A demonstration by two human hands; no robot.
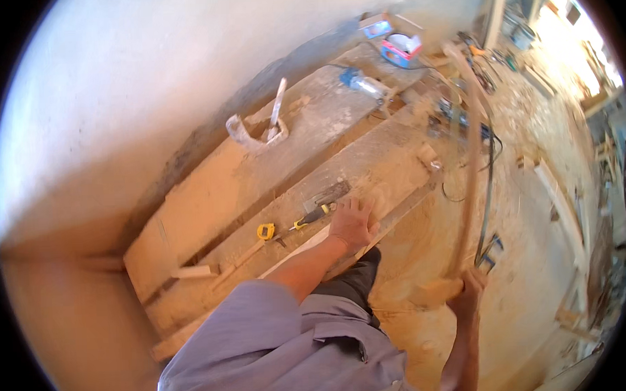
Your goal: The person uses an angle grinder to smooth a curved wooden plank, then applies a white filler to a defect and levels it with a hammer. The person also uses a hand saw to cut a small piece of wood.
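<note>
My left hand presses down on the wood of the bench, its fingers spread and the thumb apart. A pale wooden strip runs beneath that forearm. Just left of the fingers lies a hand tool with a yellow and black handle. A yellow tape measure sits farther left on the planks. Off the bench's right side, my right hand is closed round the near end of what looks like a wooden frame saw. Its long bar stands away from me, blurred by motion.
Dusty bench planks with long gaps fill the left, beside a wall. On them lie a blue and silver power tool, a curved wooden piece and a small box. Boards and cables lie on the sawdust-covered floor at right.
</note>
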